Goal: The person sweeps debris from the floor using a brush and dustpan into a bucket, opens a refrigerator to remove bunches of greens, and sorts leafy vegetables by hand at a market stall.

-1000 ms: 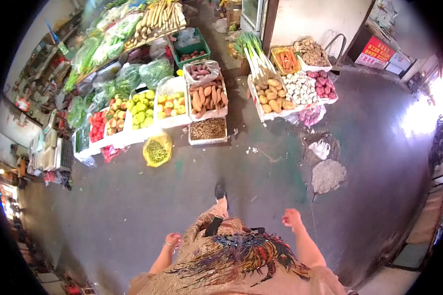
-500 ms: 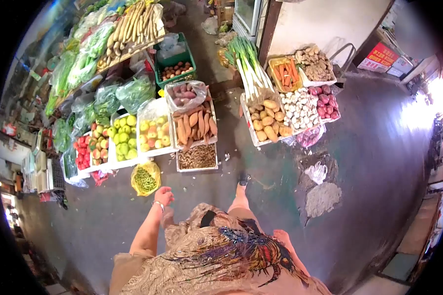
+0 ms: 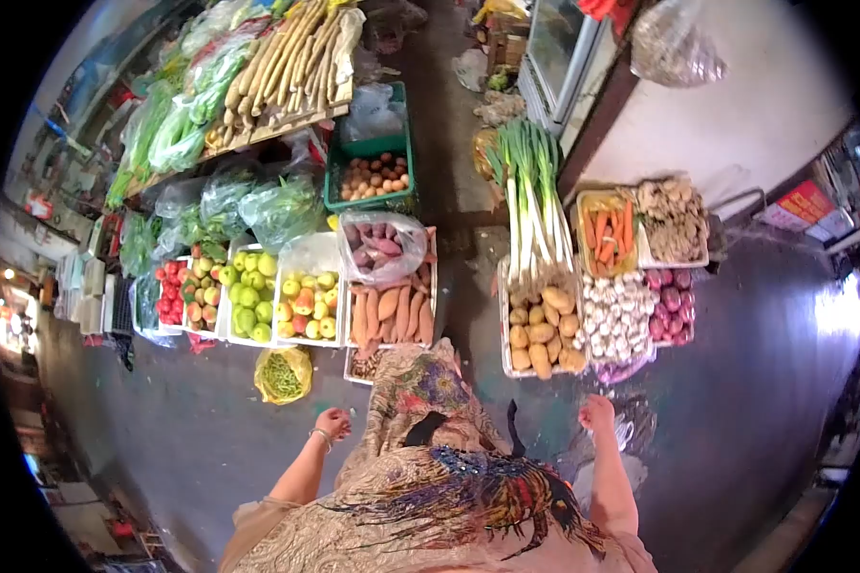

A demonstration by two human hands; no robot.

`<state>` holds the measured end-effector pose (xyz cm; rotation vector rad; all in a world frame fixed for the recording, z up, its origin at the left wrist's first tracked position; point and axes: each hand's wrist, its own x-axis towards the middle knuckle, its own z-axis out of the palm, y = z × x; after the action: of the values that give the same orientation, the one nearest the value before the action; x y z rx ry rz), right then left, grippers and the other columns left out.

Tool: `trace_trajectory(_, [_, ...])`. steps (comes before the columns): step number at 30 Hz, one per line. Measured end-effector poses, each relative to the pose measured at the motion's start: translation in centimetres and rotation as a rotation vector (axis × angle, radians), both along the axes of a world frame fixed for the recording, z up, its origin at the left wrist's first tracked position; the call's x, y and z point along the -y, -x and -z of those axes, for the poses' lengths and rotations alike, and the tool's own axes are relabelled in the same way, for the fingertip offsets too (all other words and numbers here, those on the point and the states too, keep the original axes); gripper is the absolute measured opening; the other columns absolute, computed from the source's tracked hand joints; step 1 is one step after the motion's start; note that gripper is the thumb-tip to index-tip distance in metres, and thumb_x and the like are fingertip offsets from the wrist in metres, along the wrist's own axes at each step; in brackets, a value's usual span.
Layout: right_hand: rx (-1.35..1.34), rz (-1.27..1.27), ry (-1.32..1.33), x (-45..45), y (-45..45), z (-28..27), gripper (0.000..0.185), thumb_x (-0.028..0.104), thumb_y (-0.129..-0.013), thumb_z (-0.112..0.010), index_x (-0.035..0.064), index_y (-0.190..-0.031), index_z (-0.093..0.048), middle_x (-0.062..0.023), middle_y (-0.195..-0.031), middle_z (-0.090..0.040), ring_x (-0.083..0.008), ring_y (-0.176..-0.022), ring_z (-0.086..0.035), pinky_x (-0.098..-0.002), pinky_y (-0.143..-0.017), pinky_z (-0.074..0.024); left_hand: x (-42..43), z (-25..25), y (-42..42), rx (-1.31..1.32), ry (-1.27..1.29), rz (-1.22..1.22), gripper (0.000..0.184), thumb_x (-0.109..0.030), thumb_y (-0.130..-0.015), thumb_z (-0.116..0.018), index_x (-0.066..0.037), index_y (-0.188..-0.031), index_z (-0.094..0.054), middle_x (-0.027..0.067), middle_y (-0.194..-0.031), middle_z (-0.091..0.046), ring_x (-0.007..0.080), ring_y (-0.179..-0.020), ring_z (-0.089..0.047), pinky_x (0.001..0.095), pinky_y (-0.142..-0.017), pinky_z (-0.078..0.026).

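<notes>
Hanging above the floor (image 3: pixel 182 420), the left hand (image 3: pixel 333 423) and the right hand (image 3: pixel 597 412) are being held curled; how tightly they are being closed cannot be told. Near the left hand, green vegetables (image 3: pixel 282 375) are being held in a yellow bag (image 3: pixel 303 392); beyond the right hand, potatoes (image 3: pixel 542 333) are being held beside garlic (image 3: pixel 619 315).

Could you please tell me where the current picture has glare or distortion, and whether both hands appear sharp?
Head view: glare washes out a patch near the right edge, with a sheen on the floor; head view: the wide lens curves the surroundings toward black corners; head view: the left hand and right hand have clear outlines, but little fine detail.
</notes>
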<state>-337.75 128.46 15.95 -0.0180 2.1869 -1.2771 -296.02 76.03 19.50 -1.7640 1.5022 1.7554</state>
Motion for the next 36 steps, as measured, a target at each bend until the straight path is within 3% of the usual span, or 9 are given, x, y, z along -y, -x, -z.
trace_trajectory(3, [0.276, 0.245, 0.03, 12.1, 5.6, -6.7, 0.036, 0.009, -0.085, -0.048, 0.0041, -0.121, -0.049, -0.0101, -0.075, -0.061, -0.0141, -0.053, -0.057, -0.0265, -0.044, -0.0445, 2.5, 1.9, 2.4, 0.084, -0.042, -0.055, 0.017, -0.01, -0.083, -0.059, -0.009, -0.1, -0.059, 0.0059, -0.076, -0.065, 0.0199, -0.059, -0.065, 0.033, -0.048, -0.048])
trace_trajectory(8, [0.275, -0.123, -0.062, 24.0, 14.1, -5.2, 0.036, 0.01, -0.086, -0.052, 0.0022, -0.121, -0.051, -0.0087, -0.078, -0.063, -0.0144, -0.061, -0.059, -0.0255, -0.051, -0.048, 7.9, 5.1, 12.8, 0.109, -0.132, -0.125, 0.018, -0.012, -0.084, -0.059, -0.009, -0.101, -0.06, 0.0062, -0.075, -0.065, 0.0208, -0.059, -0.065, 0.0352, -0.05, -0.051])
trace_trajectory(15, [0.422, -0.331, 0.087, 40.7, 21.9, -10.1, 0.03, 0.013, -0.089, -0.051, 0.0029, -0.117, -0.054, -0.0068, -0.079, -0.063, -0.013, -0.065, -0.059, -0.0227, -0.057, -0.0476, 15.3, -2.9, 33.0, -0.332, -0.125, -0.13, 0.024, -0.006, -0.087, -0.055, -0.003, -0.111, -0.055, 0.0107, -0.088, -0.061, 0.0216, -0.068, -0.065, 0.0325, -0.056, -0.053])
trace_trajectory(26, [-0.289, -0.823, -0.234, 61.3, 38.3, -15.1, 0.028, 0.023, -0.082, -0.05, 0.0136, -0.107, -0.06, -0.0162, -0.089, -0.064, -0.0359, -0.085, -0.06, -0.045, -0.072, -0.0472, 22.3, -1.9, 44.2, -0.231, -0.192, -0.464, 0.018, -0.005, -0.086, -0.055, -0.007, -0.104, -0.054, 0.0111, -0.075, -0.062, 0.0167, -0.054, -0.054, 0.0276, -0.044, -0.042])
trace_trajectory(27, [-0.315, -0.86, -0.235, 62.8, 39.8, -14.4, 0.027, 0.022, -0.081, -0.052, 0.0142, -0.105, -0.06, -0.0165, -0.088, -0.064, -0.0356, -0.084, -0.061, -0.0455, -0.07, -0.0471, 23.8, 1.8, 43.5, -0.441, -0.552, -0.689, 0.02, -0.004, -0.085, -0.055, -0.006, -0.105, -0.054, 0.0114, -0.076, -0.063, 0.0173, -0.054, -0.055, 0.0283, -0.043, -0.042])
trace_trajectory(29, [-0.367, -0.911, -0.262, 66.5, 43.2, -14.0, 0.027, 0.022, -0.082, -0.051, 0.0134, -0.106, -0.058, -0.0178, -0.085, -0.064, -0.0365, -0.083, -0.061, -0.0472, -0.071, -0.047, 25.1, 5.7, 45.8, -0.392, -0.403, -0.683, 0.021, -0.003, -0.085, -0.054, -0.004, -0.105, -0.054, 0.0117, -0.076, -0.063, 0.0187, -0.056, -0.057, 0.0284, -0.043, -0.043])
trace_trajectory(30, [-0.393, -0.973, -0.298, 68.7, 45.2, -14.3, 0.026, 0.022, -0.083, -0.05, 0.0126, -0.106, -0.058, -0.0184, -0.084, -0.064, -0.037, -0.082, -0.061, -0.048, -0.071, -0.0468, 26.2, -0.4, 50.4, -0.211, -0.09, -0.429, 0.021, -0.002, -0.085, -0.053, -0.004, -0.105, -0.054, 0.0124, -0.077, -0.064, 0.0206, -0.059, -0.06, 0.0287, -0.045, -0.045])
trace_trajectory(33, [-0.379, -1.064, -0.326, 73.5, 51.0, -15.1, 0.026, 0.022, -0.084, -0.05, 0.0107, -0.106, -0.058, -0.0196, -0.08, -0.064, -0.0385, -0.078, -0.062, -0.05, -0.072, -0.0465, 29.7, -0.9, 56.3, -0.176, -0.398, -0.662, 0.018, -0.004, -0.086, -0.054, -0.004, -0.104, -0.055, 0.0114, -0.078, -0.064, 0.0217, -0.062, -0.062, 0.032, -0.049, -0.048])
trace_trajectory(36, [-0.211, -1.166, -0.382, 75.9, 55.9, -14.7, 0.028, 0.027, -0.085, -0.05, 0.0115, -0.107, -0.059, -0.0186, -0.086, -0.064, -0.0389, -0.079, -0.062, -0.049, -0.074, -0.0466, 31.6, -3.3, 64.2, -0.321, -0.206, -0.469, 0.018, -0.005, -0.086, -0.059, -0.005, -0.104, -0.057, 0.0079, -0.079, -0.065, 0.0165, -0.063, -0.061, 0.0278, -0.052, -0.048])
